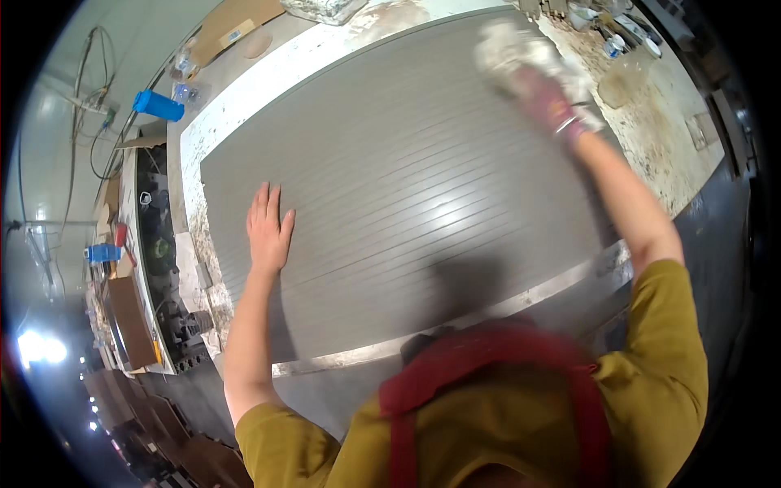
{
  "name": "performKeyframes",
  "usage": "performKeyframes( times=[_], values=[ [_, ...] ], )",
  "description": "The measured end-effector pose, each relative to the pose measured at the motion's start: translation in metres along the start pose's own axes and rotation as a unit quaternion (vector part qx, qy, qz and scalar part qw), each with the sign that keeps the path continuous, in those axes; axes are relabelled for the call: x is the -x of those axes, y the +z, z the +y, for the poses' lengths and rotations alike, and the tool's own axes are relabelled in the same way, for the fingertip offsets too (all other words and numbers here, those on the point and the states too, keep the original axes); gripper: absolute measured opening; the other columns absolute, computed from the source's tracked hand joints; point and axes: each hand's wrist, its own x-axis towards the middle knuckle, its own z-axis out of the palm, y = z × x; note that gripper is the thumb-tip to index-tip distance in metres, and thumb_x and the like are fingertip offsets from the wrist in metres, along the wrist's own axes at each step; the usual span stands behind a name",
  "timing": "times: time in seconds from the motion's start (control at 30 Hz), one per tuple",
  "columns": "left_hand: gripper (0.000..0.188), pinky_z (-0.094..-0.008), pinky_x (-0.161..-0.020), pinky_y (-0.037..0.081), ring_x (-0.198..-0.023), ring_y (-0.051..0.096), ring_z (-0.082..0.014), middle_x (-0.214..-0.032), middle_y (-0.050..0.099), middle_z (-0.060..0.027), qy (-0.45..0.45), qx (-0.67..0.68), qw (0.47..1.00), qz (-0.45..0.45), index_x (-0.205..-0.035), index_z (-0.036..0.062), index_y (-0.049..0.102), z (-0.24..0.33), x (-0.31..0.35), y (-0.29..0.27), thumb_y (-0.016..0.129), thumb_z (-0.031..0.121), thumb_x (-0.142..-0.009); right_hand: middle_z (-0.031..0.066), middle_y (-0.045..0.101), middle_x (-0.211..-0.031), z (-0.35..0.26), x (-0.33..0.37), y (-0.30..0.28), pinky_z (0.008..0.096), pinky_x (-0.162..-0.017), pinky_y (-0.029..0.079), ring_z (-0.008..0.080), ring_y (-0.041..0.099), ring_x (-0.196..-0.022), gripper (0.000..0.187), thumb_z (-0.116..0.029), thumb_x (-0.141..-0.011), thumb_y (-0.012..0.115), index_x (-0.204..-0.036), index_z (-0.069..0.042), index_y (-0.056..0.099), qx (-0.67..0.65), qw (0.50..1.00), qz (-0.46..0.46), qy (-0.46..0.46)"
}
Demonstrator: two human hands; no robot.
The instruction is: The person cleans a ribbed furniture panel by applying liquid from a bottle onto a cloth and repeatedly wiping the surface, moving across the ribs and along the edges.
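A large grey panel (366, 183) with fine parallel grooves lies flat on the work table in front of me. My left hand (268, 232), bare, rests on the panel's left part with the palm down and the fingers stretched out. At the far right corner, my right hand (547, 99) wears a maroon glove and is closed on a bunched whitish rag (508, 50). The rag is pressed against the panel's surface and reaches over its right edge. Motion blurs the rag and the glove, so the single fingers cannot be made out.
A stained white tabletop (651, 154) borders the panel. Small cups and tools (622, 32) are cluttered at the far right. On the far left are a blue bottle (159, 106) and cardboard (236, 31). A lower side bench (134, 268) holds more items.
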Motion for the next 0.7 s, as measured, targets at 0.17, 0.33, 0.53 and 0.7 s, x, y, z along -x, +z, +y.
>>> performKeyframes(
  times=[0.17, 0.33, 0.53, 0.7],
  values=[
    [0.053, -0.0457, -0.109, 0.024, -0.133, 0.031, -0.0337, -0.147, 0.033, -0.0130, -0.002, -0.007, 1.000, -0.005, -0.137, 0.0094, 0.040, 0.001, -0.001, 0.000, 0.050, 0.032, -0.091, 0.0179, 0.058, -0.117, 0.027, -0.023, -0.013, 0.0410, -0.092, 0.044, 0.0330, 0.055, -0.109, 0.033, -0.024, -0.084, 0.054, -0.111, -0.006, 0.059, -0.028, 0.991, -0.012, 0.130],
    [0.053, -0.0452, -0.109, 0.023, -0.134, 0.030, -0.0338, -0.147, 0.032, -0.0141, -0.015, 0.010, 1.000, -0.016, -0.137, 0.0076, 0.040, -0.001, 0.002, 0.001, 0.051, 0.027, -0.089, 0.0128, 0.049, -0.133, -0.196, 0.054, 0.019, 0.0411, -0.107, 0.032, 0.0281, 0.045, -0.123, 0.048, -0.019, -0.081, 0.059, -0.128, -0.014, 0.050, -0.349, 0.909, -0.097, -0.208],
    [0.053, -0.0459, -0.110, 0.020, -0.136, 0.027, -0.0330, -0.148, 0.030, -0.0123, -0.010, 0.011, 0.999, -0.028, -0.138, 0.0072, 0.038, 0.005, 0.002, -0.003, 0.046, 0.031, -0.092, 0.0057, 0.063, -0.108, -0.231, 0.102, 0.006, 0.0412, -0.090, 0.044, 0.0257, 0.057, -0.108, 0.033, -0.014, -0.068, 0.068, -0.100, -0.012, 0.061, -0.380, 0.878, 0.016, -0.291],
    [0.053, -0.0461, -0.110, 0.020, -0.137, 0.027, -0.0322, -0.149, 0.030, -0.0119, 0.011, 0.013, 1.000, -0.016, -0.139, 0.0078, 0.037, 0.008, -0.002, 0.000, 0.045, 0.034, -0.093, 0.0178, 0.062, -0.108, 0.001, 0.057, -0.039, 0.0418, -0.086, 0.047, 0.0344, 0.061, -0.096, 0.028, -0.015, -0.083, 0.056, -0.108, -0.003, 0.060, -0.030, 0.991, 0.072, 0.107]
  ],
)
